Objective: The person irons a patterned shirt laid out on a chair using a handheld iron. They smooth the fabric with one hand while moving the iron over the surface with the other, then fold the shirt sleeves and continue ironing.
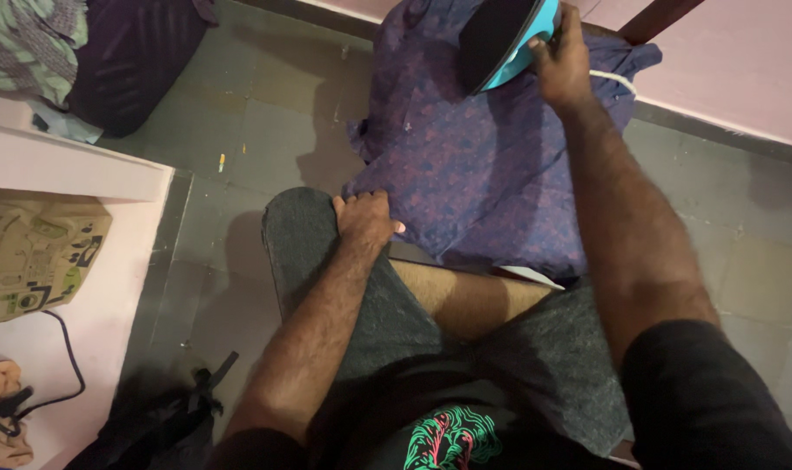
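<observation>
Purple patterned cloth (pixel 474 165) lay draped over a raised surface ahead of the knees, long axis running away from the person. Iron (pixel 509 35) sat at its far edge, right hand (pixel 563 63) closed round it. Left hand (pixel 365 218), nearer the body, pinched the cloth's near-left corner. Grey floor (pixel 265 113) beyond.

1. Iron (pixel 509 35): top cut off by the upper edge; handle hidden under right hand (pixel 563 65).
2. Left hand (pixel 365 218): fingertips tucked under purple cloth (pixel 474 165), unseen.
3. Surface beneath cloth: hidden.
</observation>
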